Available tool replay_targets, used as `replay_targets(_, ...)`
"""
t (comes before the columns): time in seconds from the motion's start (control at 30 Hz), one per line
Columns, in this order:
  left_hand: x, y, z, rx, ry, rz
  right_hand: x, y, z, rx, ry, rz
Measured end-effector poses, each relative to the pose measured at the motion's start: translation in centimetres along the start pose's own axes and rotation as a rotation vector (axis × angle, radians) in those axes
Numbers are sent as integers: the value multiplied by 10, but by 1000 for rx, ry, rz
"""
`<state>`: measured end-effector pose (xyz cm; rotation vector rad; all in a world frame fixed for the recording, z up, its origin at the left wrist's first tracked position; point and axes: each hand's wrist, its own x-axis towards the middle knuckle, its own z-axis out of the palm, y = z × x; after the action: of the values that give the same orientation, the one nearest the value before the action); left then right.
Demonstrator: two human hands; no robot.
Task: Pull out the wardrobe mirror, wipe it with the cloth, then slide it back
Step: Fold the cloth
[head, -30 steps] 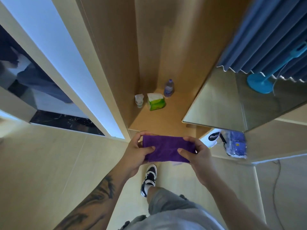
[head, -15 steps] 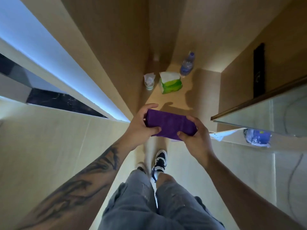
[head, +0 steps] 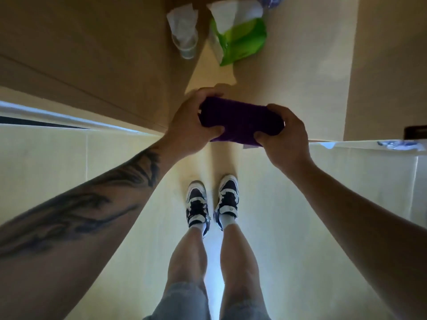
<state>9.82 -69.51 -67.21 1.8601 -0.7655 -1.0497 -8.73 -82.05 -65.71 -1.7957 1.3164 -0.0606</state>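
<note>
Pale wooden wardrobe panels (head: pixel 92 54) closed in on both sides, with a light floor (head: pixel 288 227) below. And both hands were on the cloth: the left hand (head: pixel 191 125) had its fingers curled round the left end of the purple cloth (head: pixel 240 121), thumb pressed on the near edge, while the right hand (head: pixel 283 139) gripped the right end the same way. The cloth was folded into a thick bar, its long axis running left to right between the two hands, held above the person's sneakers (head: pixel 211 202). Beyond it, on the wooden shelf (head: pixel 288 77), sat a green tissue pack (head: pixel 240 40) and a clear cup (head: pixel 184 33) stuffed with tissue, the cup just beside the pack.

The mirror, though? It was out of this view entirely, so which way it lay from the hands could not be told. A dark strip (head: pixel 416 132) showed at the right edge, too little to name. Neither hand looked nearer; one would probably have to let go of the cloth to pull.
</note>
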Motion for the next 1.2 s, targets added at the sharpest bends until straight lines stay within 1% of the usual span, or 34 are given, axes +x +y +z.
replay_targets(0.13, 40, -48, 15, 34, 3, 39, 51, 31, 33, -89, 35, -111)
replay_targets(0.2, 61, -67, 19, 85, 13, 65, 74, 44, 47, -95, 41, -133)
replay_targets(0.33, 91, -92, 21, 326, -3, 107, 106, 67, 65, -105, 37, -157)
replay_targets(0.5, 103, -113, 18, 526, -13, 61, 112, 86, 75, -291, -29, -216)
replay_targets(0.63, 100, -114, 15, 644, -36, 46, 110, 88, 67, -498, -67, -148)
replay_targets(0.73, 96, -103, 14, 769, -79, 19, 107, 79, 54, -565, -199, -109)
replay_targets(0.8, 89, -90, 13, 831, -118, -3, 100, 66, 44, -531, -253, -38)
replay_targets(0.87, 78, -70, 10, 879, -142, -2, 89, 49, 31, -520, -274, 1)
replay_targets(1.0, 50, -21, -2, 884, -130, 30, 59, 11, 2, -579, -291, -47)
replay_targets(1.07, 34, 6, -10, 882, -140, 45, 43, -10, -13, -598, -290, -39)
replay_targets(1.13, 14, 35, -21, 867, -129, 106, 22, -33, -29, -603, -272, -39)
replay_targets(1.2, -5, 64, -33, 823, -57, 196, 1, -60, -44, -616, -255, -41)
